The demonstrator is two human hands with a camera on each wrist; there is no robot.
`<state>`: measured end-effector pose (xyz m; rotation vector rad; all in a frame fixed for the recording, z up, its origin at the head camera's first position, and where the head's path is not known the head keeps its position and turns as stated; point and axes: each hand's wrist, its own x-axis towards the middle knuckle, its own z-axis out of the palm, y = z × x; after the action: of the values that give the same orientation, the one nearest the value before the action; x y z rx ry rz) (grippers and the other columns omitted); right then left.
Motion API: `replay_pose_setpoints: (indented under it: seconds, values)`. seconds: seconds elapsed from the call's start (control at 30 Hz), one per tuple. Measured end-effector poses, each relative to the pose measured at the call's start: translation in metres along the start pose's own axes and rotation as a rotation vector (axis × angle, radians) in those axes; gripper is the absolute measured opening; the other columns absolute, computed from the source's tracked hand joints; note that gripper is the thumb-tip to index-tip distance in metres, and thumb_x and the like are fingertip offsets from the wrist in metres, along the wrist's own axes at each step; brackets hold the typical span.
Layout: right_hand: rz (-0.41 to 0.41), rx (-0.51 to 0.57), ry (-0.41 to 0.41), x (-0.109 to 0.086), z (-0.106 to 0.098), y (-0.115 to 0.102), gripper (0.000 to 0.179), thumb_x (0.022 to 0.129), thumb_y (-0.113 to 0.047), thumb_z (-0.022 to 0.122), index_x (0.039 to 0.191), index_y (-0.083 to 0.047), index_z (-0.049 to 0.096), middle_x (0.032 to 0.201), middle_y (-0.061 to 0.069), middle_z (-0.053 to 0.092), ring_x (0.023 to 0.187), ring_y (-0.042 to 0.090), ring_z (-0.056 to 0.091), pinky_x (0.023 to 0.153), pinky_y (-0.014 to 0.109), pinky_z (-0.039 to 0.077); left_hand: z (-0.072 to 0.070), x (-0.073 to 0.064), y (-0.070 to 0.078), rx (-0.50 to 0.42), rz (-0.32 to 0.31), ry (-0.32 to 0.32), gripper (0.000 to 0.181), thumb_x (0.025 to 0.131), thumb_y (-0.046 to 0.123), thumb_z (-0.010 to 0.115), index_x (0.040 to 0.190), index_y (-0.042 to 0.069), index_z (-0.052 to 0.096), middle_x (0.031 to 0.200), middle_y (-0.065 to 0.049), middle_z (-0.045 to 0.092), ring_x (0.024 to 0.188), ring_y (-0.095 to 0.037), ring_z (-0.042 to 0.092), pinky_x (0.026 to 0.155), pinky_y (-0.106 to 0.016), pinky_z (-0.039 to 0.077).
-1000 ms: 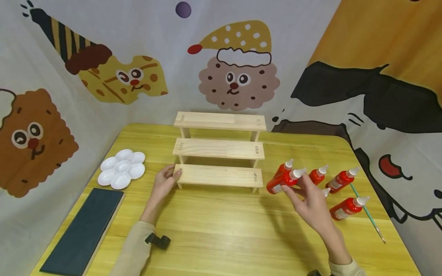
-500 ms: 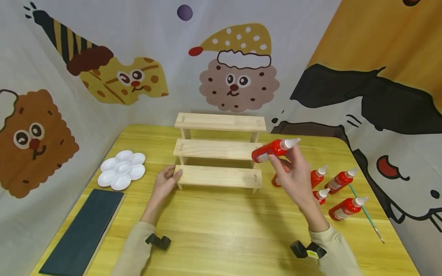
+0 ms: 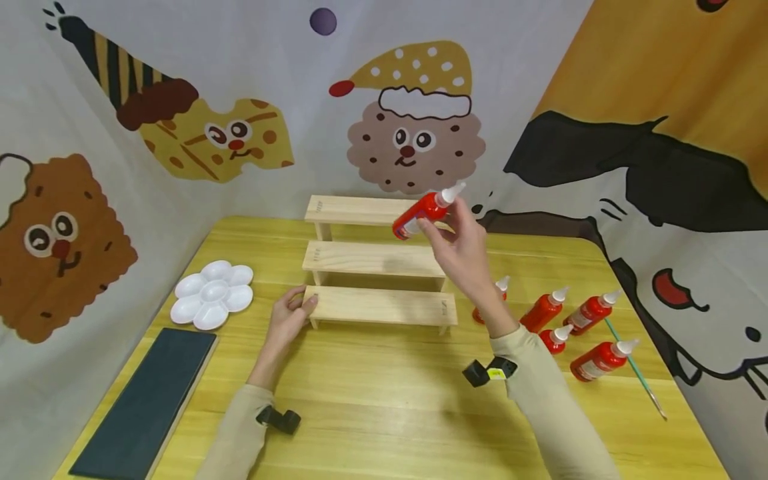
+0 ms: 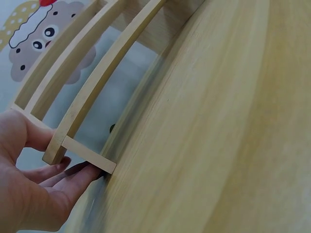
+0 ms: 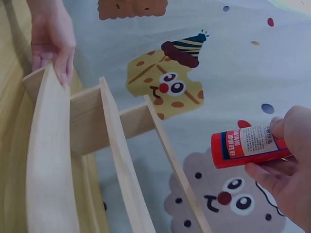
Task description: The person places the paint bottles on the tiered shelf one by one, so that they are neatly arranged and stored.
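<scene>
A pale wooden three-tier display stand (image 3: 378,307) stands at the back middle of the table. My left hand (image 3: 287,321) grips the left end of its lowest shelf. In the left wrist view the thumb of that hand (image 4: 29,194) lies over the board, with fingers beneath. My right hand (image 3: 465,253) holds a red paint bottle (image 3: 417,217) with a white pointed nozzle, tilted, in front of the stand's top tier. Seen from the right wrist, thumb and fingers pinch this labelled bottle (image 5: 250,145), apart from the shelves.
Several similar red bottles (image 3: 600,362) stand at the right of the yellowish wooden table (image 3: 384,413), with a teal-handled paintbrush (image 3: 645,380) beside them. A white flower-shaped palette (image 3: 213,293) and a dark rectangular board (image 3: 147,400) lie at left. A printed cloth hangs behind.
My right hand has lifted the red bottle from among the others at right and carried it left and up to the top tier. My left hand has stayed on the stand.
</scene>
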<state>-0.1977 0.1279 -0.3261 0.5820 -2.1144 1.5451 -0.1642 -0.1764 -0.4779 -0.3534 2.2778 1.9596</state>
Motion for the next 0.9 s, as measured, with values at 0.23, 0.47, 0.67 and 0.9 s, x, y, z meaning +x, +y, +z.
replay_pose_setpoints:
  seconds: [0.23, 0.47, 0.67, 0.9]
  values:
    - [-0.001, 0.055, -0.063, 0.033, 0.028, -0.002, 0.042, 0.095, -0.009, 0.071, 0.132, 0.001, 0.053, 0.126, 0.017, 0.067, 0.11, 0.029, 0.069, 0.088, 0.04, 0.062, 0.0, 0.0, 0.001, -0.012, -0.011, 0.001, 0.059, 0.103, 0.022, 0.06, 0.154, 0.003, 0.037, 0.148, -0.03, 0.049, 0.126, -0.044, 0.059, 0.102, -0.045, 0.054]
    - [0.002, 0.018, -0.093, 0.064, 0.052, 0.003, 0.041, 0.096, -0.013, 0.072, 0.132, -0.002, 0.055, 0.124, 0.015, 0.068, 0.106, 0.028, 0.07, 0.089, 0.038, 0.061, 0.003, 0.004, 0.004, 0.006, -0.025, -0.007, 0.061, 0.103, 0.028, 0.061, 0.155, 0.007, 0.038, 0.152, -0.028, 0.046, 0.131, -0.044, 0.055, 0.107, -0.052, 0.05]
    - [0.009, -0.079, -0.153, 0.086, 0.077, 0.01, 0.045, 0.096, -0.017, 0.071, 0.135, -0.002, 0.054, 0.126, 0.016, 0.069, 0.11, 0.028, 0.07, 0.094, 0.034, 0.059, 0.002, 0.005, 0.003, -0.022, -0.048, 0.026, 0.06, 0.102, 0.028, 0.061, 0.154, 0.007, 0.04, 0.152, -0.027, 0.047, 0.131, -0.042, 0.056, 0.106, -0.051, 0.051]
    - [0.056, -0.165, -0.249, 0.1, 0.103, 0.013, 0.048, 0.098, -0.018, 0.069, 0.14, -0.005, 0.05, 0.13, 0.015, 0.067, 0.113, 0.025, 0.067, 0.099, 0.031, 0.055, 0.002, 0.001, 0.0, -0.041, -0.063, 0.036, 0.058, 0.102, 0.026, 0.061, 0.153, 0.007, 0.041, 0.152, -0.027, 0.047, 0.131, -0.041, 0.055, 0.107, -0.051, 0.051]
